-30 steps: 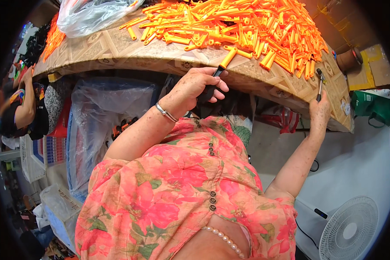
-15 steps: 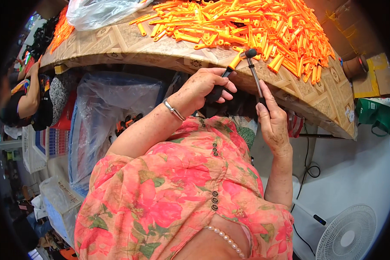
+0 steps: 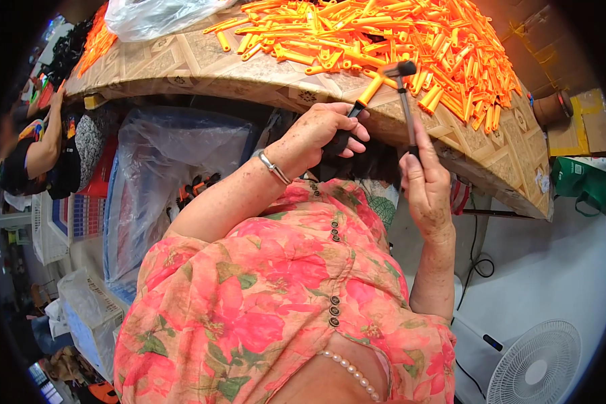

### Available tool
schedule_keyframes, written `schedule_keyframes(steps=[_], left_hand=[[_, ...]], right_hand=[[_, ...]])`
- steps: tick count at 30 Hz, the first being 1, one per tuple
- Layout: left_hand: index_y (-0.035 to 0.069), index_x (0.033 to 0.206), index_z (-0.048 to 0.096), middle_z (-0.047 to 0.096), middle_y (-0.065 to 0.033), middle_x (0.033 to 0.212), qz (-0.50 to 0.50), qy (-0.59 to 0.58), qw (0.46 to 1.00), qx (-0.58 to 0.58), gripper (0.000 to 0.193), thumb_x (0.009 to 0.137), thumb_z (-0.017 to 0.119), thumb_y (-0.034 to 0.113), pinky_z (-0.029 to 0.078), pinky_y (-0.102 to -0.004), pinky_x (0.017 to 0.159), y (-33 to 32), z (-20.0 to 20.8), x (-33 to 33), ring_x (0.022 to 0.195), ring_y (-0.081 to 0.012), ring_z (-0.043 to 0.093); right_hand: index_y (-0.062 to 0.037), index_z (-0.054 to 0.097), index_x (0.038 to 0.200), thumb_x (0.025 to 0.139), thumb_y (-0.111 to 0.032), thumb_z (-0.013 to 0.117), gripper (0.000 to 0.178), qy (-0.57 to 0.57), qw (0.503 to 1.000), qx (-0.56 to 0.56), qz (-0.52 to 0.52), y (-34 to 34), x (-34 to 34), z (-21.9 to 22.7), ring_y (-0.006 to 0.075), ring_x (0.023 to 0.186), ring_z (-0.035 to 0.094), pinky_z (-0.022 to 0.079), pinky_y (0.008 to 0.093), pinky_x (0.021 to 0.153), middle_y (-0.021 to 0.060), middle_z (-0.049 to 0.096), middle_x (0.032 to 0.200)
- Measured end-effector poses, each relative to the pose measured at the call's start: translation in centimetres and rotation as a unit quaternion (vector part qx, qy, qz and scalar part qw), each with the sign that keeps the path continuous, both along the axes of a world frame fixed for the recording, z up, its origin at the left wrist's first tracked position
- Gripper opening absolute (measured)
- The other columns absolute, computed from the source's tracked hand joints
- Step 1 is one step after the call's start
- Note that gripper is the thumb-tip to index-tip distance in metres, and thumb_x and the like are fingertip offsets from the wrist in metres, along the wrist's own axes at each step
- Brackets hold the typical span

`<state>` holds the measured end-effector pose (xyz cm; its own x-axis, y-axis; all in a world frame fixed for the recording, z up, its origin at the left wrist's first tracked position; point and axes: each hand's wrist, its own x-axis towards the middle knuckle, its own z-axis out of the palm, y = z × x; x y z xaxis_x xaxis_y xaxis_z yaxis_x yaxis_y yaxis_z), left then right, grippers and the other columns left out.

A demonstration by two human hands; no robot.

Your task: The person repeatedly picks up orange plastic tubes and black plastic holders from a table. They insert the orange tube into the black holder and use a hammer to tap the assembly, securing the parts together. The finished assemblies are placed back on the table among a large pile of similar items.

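My left hand [image 3: 320, 133] is closed around the black end of an orange-and-black plastic handle piece [image 3: 371, 89]. Its orange end points up and to the right, over the table edge. In my right hand [image 3: 425, 192] is a small hammer [image 3: 403, 101] with a thin metal shaft and a dark head, the index finger stretched along the shaft. The hammer head stands just above the orange end; whether they touch I cannot tell. Behind them a large heap of orange plastic pieces [image 3: 444, 60] covers the table.
The patterned tabletop [image 3: 202, 60] curves across the top, with a clear plastic bag [image 3: 161, 17] at the far left. Below it sits a blue bin [image 3: 118, 222] lined with plastic. A brown spool [image 3: 552, 108], green bag [image 3: 581, 178] and white fan [image 3: 539, 367] are right. Another person's arm [image 3: 44, 148] is left.
The hammer head has risen a little and shifted right, its shaft now more upright. My left hand and the handle piece have barely moved.
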<state>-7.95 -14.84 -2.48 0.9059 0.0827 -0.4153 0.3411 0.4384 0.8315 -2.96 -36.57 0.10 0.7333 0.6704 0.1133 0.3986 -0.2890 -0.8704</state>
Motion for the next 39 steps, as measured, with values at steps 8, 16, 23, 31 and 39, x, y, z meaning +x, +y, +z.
schedule_keyframes(steps=[8,16,23,31,39], left_hand=[[0.002,0.121,0.056,0.067,-0.0052,0.088,0.009,0.003,1.000,-0.003,0.028,0.096,0.048,0.013,0.055,-0.0242,0.061,0.0,0.0,0.0,0.072,-0.0125,0.067],[0.002,0.119,0.057,0.067,-0.0059,0.089,0.021,0.009,1.000,-0.010,0.027,0.097,0.048,0.013,0.055,-0.0252,0.061,-0.2,0.0,0.2,0.072,-0.0137,0.067],[0.001,0.116,0.058,0.067,-0.0069,0.089,0.032,0.001,0.999,-0.015,0.025,0.096,0.048,0.013,0.056,-0.0261,0.062,-0.4,-0.3,0.5,0.072,-0.0146,0.068],[0.002,0.113,0.058,0.068,-0.0081,0.090,0.051,0.013,0.998,-0.015,0.022,0.096,0.048,0.013,0.057,-0.0276,0.063,-0.7,0.0,0.6,0.074,-0.0155,0.068],[0.002,0.113,0.058,0.068,-0.0089,0.090,0.060,0.019,0.998,-0.016,0.022,0.097,0.048,0.012,0.057,-0.0277,0.063,-0.8,0.0,0.6,0.076,-0.0168,0.069]], right_hand=[[-0.0066,0.039,0.146,0.094,-0.001,0.048,0.053,-0.052,0.995,-0.071,0.048,0.8,0.9,-0.4,0.0305,0.072,0.060,0.049,0.0340,0.074,0.0279,0.061,0.096],[-0.0067,0.037,0.148,0.095,-0.002,0.048,0.054,-0.085,0.996,-0.011,0.037,-0.5,-0.5,-2.0,0.0306,0.081,0.060,0.048,0.0339,0.077,0.0221,0.062,0.104],[-0.0116,0.036,0.150,0.096,-0.003,0.046,0.056,-0.072,0.997,0.005,0.025,-0.5,-0.4,-2.3,0.0096,0.062,0.044,0.043,0.0257,0.060,0.0019,0.054,0.075],[-0.0096,0.036,0.149,0.096,-0.004,0.046,0.055,-0.089,0.995,-0.025,0.030,0.0,0.0,-3.0,0.0105,0.063,0.045,0.044,0.0260,0.062,0.0039,0.053,0.072],[-0.0061,0.037,0.147,0.094,-0.002,0.047,0.054,-0.122,0.991,-0.024,0.040,0.7,0.0,-0.6,0.0406,0.091,0.065,0.050,0.0423,0.080,0.0296,0.063,0.103]])
